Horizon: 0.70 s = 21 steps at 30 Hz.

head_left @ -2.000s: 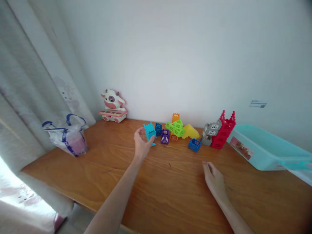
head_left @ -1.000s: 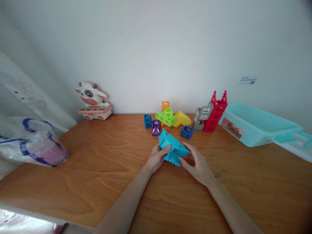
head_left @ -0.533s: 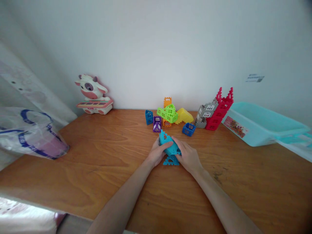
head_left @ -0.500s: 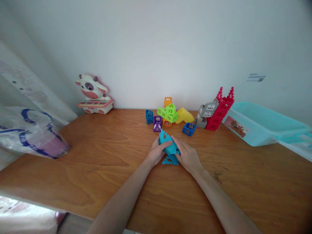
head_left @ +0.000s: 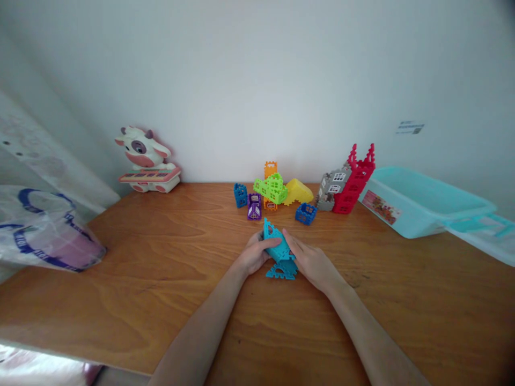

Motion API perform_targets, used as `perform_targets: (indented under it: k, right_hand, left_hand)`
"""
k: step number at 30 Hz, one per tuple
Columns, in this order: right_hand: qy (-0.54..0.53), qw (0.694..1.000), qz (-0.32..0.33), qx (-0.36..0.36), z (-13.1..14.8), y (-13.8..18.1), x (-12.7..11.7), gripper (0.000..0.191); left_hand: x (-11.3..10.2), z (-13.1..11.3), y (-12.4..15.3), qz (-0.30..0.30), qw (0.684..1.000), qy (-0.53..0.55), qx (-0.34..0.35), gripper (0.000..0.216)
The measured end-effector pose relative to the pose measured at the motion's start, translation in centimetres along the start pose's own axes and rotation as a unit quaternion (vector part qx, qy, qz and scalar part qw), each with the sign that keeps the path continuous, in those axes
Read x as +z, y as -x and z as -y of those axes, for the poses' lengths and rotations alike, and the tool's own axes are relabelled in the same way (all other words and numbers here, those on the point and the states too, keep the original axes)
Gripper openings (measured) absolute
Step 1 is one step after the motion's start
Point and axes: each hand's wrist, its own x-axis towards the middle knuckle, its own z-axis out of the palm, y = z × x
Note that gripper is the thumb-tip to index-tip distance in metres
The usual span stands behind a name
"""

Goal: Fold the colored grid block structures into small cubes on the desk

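Light-blue toy (head_left: 281, 254): gripped by left hand (head_left: 253, 254) and right hand (head_left: 316, 265). Tub (head_left: 414, 221) near back edge of table (head_left: 161, 268): picture label (head_left: 380, 207), unreadable from here.

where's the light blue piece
In the head view, the light blue piece is right of centre, held between the left hand and right hand, nearer than the purple car.

On the counter (head_left: 132, 300), a toy car (head_left: 254, 208) stands behind the building panels (head_left: 280, 252); cow keyboard (head_left: 149, 179) left; storage tub (head_left: 420, 217) right.
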Motion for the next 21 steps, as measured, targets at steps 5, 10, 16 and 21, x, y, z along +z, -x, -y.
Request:
perform_targets:
  k: [5,10,16,21]
  right_hand:
    - [-0.055,0.998,-0.002,0.007,0.2,0.2,-0.5,0.079]
    - [-0.057,0.995,-0.076,0.002,0.9,0.2,-1.9,0.051]
    - [-0.126,0.957,-0.215,0.149,2.3,-0.1,-1.9,0.021]
    - [-0.447,0.823,-0.134,0.323,4.5,-1.2,-0.5,0.046]
  left_hand:
    - [0.1,0.1,0.0,-0.008,1.0,-0.005,-0.004,0.037]
    - [0.1,-0.1,-0.1,-0.063,0.997,0.037,0.015,0.034]
    - [0.2,-0.2,-0.4,-0.104,0.986,0.071,0.107,0.043]
    - [0.7,0.2,0.0,-0.083,0.98,0.06,0.171,0.048]
